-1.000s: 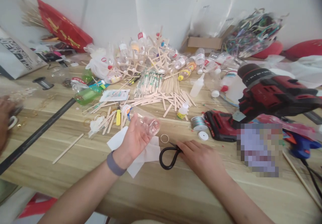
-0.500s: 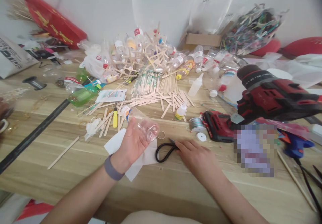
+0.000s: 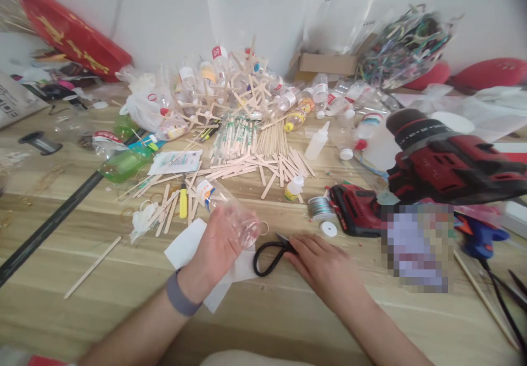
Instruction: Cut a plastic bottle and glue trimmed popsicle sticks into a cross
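From my head view, my left hand (image 3: 216, 248) comes in from 7 o'clock, palm turned up, fingers and thumb wrapped round a clear bottle (image 3: 233, 212). The bottle leans across the palm, labelled end towards 11 o'clock, base towards 4, above the white paper (image 3: 181, 243). My right hand (image 3: 325, 259) reaches in from 5 o'clock, palm down, fingers over the black scissors (image 3: 290, 247), one handle loop showing at 9 o'clock; I can't tell how firmly it grips.

Left hand (image 3: 218, 245) — palm up, fingers curled; right hand (image 3: 319, 256) — palm down, fingers bent.
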A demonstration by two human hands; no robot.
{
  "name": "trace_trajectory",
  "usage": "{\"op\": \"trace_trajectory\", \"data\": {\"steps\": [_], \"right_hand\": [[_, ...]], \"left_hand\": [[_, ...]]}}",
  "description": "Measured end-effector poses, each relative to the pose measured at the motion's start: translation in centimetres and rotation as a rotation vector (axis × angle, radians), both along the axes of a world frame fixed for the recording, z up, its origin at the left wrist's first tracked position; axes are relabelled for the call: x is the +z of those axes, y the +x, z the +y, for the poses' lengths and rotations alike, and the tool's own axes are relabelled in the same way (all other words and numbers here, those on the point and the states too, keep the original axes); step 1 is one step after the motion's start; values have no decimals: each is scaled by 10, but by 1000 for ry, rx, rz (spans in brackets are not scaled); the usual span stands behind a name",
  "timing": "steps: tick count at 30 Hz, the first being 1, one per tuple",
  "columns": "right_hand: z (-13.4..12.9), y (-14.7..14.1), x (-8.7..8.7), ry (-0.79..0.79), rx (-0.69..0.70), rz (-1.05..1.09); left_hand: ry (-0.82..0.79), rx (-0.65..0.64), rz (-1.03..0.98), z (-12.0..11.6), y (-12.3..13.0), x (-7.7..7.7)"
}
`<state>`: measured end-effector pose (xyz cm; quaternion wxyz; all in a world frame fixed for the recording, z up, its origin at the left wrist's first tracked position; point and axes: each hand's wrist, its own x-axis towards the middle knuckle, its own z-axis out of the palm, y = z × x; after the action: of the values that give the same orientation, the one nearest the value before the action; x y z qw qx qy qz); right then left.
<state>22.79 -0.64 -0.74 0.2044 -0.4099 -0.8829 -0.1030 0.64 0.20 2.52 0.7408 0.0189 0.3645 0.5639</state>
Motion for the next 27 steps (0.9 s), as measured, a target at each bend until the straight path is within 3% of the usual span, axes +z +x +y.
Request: {"op": "trace_trajectory", "data": {"steps": [5,7,9,13,15,18,20,23,27], "right_hand": [[6,11,15,79,53,175],[7,25,22,107,8,270],[6,42,27,152,-137,401],[10,73,38,329,-571,953],[20,83,46,275,-664,1185],[44,89,60,-227,-530,1242],[61,89,67,-333,-485,1203],[79,84,71,-350,-428,1157],[87,78,77,-244,-366,1053]], "left_hand": [[-63,3,-12,-1,-3,3],[-41,-5,-16,-2,-5,4],[-12,-14,-22,-2,-6,4],[16,4,-17,-2,-7,9],[14,19,5,-3,-5,15],[-9,20,41,-6,-1,26],[-10,8,44,-7,1,33],[66,-23,24,-8,4,38],[198,-48,-22,-5,8,38]]}}
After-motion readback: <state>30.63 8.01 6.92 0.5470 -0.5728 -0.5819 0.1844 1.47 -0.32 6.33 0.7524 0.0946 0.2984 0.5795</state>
